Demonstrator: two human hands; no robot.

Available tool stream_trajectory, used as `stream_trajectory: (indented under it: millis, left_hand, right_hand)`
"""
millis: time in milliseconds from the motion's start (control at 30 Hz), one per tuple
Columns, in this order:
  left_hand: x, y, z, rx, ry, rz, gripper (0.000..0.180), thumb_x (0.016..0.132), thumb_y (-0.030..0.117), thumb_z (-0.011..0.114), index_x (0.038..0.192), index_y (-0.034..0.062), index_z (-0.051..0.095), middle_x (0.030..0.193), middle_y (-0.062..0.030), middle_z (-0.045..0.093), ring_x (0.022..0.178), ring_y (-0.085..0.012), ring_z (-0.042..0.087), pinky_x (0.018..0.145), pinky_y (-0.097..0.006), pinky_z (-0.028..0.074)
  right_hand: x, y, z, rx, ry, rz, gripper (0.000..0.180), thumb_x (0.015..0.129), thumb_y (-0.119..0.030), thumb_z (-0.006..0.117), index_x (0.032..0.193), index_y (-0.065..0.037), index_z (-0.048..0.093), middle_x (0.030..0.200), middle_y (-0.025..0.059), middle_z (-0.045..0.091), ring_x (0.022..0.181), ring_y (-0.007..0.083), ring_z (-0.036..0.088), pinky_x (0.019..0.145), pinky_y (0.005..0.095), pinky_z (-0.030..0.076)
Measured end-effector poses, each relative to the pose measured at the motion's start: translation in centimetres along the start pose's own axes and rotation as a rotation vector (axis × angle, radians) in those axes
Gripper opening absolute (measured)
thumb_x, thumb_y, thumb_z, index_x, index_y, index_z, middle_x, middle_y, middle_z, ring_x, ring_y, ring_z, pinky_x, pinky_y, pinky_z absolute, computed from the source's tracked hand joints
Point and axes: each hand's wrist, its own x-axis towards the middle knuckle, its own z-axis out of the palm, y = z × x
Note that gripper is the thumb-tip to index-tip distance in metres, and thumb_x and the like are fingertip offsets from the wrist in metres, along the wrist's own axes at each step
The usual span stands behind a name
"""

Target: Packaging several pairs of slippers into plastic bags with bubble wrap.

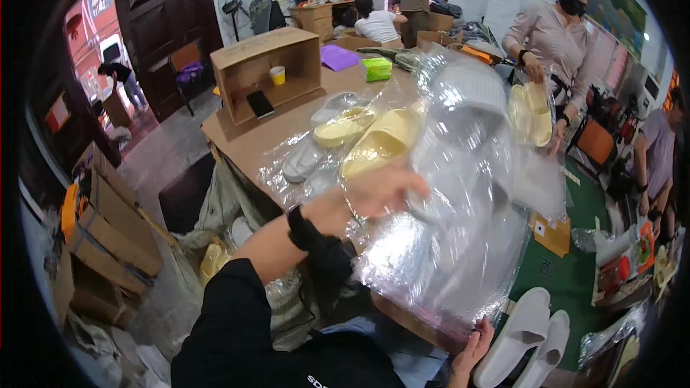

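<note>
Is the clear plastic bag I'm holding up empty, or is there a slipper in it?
It holds something: a pale slipper shows through the clear bag, raised by the left hand and right hand.

Black long sleeve on left arm, pushed up to abt mid-forearm, fabric bunched at elbow. Black band, watch-like, round left wrist. Black top at lower edge w/ small white lettering, too cut off to read. Both hands bare, no gloves.

Clear plastic bag — upright, crinkled, holding a white slipper.
</note>
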Motion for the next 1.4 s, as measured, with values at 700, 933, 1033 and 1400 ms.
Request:
stream_trajectory:
  millis: [700,933,1033,1400]
  left_hand:
    - [3.4,2.3,-33.4,0.658,0.807,-0.259,0.044,0.077,0.029,0.067,0.112,0.0046,0.057,0.096,-0.0085,0.060,0.066,-0.0151,0.058,0.048,-0.034,0.048]
    - [2.1,4.2,-28.9,0.839,0.883,0.022,0.047,0.080,0.023,0.065,0.116,-0.0060,0.055,0.111,-0.0136,0.061,0.098,-0.0210,0.059,0.081,-0.031,0.046]
    - [-1.3,6.9,-29.9,1.320,0.738,0.386,0.046,0.084,0.019,0.062,0.121,-0.0055,0.050,0.121,-0.0155,0.056,0.110,-0.0244,0.054,0.094,-0.032,0.041]
    - [-3.5,-4.8,4.0,1.316,-0.456,0.257,0.047,0.076,0.012,0.068,0.120,0.0018,0.053,0.127,-0.0160,0.050,0.120,-0.0331,0.044,0.101,-0.039,0.035]
  right_hand:
    - [0.0,-0.8,0.8,-0.138,-0.112,-0.027,0.035,0.085,-0.016,0.054,0.114,0.004,0.053,0.087,0.0082,0.051,0.078,0.0160,0.048,0.073,0.0280,0.040]
    - [0.3,-2.3,0.8,-0.289,-0.103,-0.072,0.027,0.077,-0.008,0.058,0.103,-0.001,0.059,0.076,0.0103,0.055,0.073,0.0273,0.049,0.071,0.0371,0.039]
    - [1.7,-2.9,1.4,-0.308,-0.161,-0.144,0.026,0.075,-0.005,0.060,0.101,-0.002,0.059,0.075,0.0091,0.056,0.070,0.0276,0.052,0.069,0.0373,0.040]
    - [2.5,-7.0,-9.2,-0.631,0.425,0.156,0.026,0.076,-0.006,0.064,0.100,0.001,0.058,0.093,0.0149,0.058,0.087,0.0304,0.054,0.075,0.0383,0.043]
